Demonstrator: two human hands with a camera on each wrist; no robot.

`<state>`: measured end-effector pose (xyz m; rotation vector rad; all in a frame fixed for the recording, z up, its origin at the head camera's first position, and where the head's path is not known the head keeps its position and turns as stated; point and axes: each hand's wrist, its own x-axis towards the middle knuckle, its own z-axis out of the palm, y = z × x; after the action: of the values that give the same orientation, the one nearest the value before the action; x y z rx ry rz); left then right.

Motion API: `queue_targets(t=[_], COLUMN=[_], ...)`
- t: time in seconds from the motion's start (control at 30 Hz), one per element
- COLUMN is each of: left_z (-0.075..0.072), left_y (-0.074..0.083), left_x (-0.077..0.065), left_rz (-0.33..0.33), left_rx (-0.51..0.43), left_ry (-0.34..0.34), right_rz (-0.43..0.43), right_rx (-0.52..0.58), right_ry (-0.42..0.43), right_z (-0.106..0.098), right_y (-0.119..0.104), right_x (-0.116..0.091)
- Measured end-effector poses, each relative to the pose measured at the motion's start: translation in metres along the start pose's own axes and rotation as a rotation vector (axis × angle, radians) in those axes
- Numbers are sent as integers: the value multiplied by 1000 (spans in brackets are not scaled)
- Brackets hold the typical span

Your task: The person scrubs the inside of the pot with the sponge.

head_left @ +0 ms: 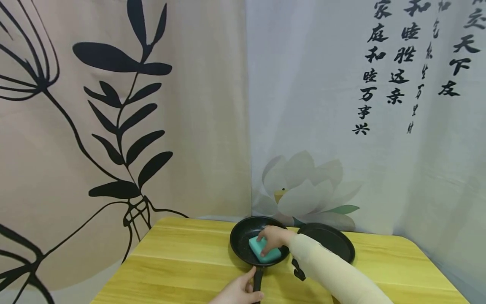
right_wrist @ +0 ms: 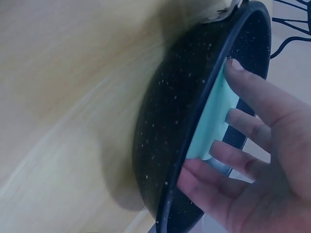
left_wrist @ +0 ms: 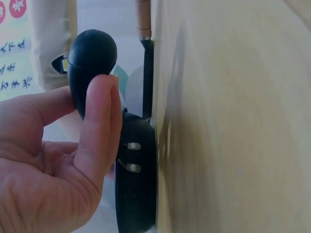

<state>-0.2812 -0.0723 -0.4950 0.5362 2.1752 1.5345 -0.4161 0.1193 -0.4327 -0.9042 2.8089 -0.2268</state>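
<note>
A black speckled frying pan (head_left: 239, 240) sits on the wooden table, its handle toward me. My left hand (head_left: 238, 289) holds the pan by its dark handle (left_wrist: 92, 51), thumb on one side and fingers on the other. Inside the pan lies a teal sponge (head_left: 258, 247). From above, my right hand (head_left: 274, 237) grips the sponge, its thumb and fingers spread around the edges. The right wrist view shows the sponge (right_wrist: 211, 119) partly hidden behind the pan's rim, with the right hand (right_wrist: 262, 150) reaching over it.
Right of the frying pan lies a flat black pan (head_left: 330, 238), partly covered by my right sleeve (head_left: 334, 270). Its wooden handle (left_wrist: 144, 19) shows in the left wrist view. Behind the yellow table (head_left: 182, 253) hangs a printed curtain (head_left: 212, 126).
</note>
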Motion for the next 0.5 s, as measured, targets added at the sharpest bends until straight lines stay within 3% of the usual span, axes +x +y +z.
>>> queue_targets(t=[0.13, 0.23, 0.3, 0.4, 0.43, 0.5], left_z=[-7, -9, -9, -7, -6, -3], left_y=[-55, -78, -75, -47, -46, -18], left_x=[34, 48, 45, 28, 26, 10], left_rz=[-4, 18, 36, 42, 60, 55], left_rx=[-29, -72, -36, -16, -7, -5], left_ry=[-32, -42, -40, -30, -32, -20], right_rz=[-19, -29, -37, -45, -45, -45], right_rx=[-1, 0, 3, 3, 5, -1], right_ry=[10, 19, 26, 38, 41, 49], right_z=[-1, -1, -1, 0, 0, 0], right_y=[-5, -8, -10, -13, -14, -17], right_x=[-2, -5, -5, -5, -4, -3])
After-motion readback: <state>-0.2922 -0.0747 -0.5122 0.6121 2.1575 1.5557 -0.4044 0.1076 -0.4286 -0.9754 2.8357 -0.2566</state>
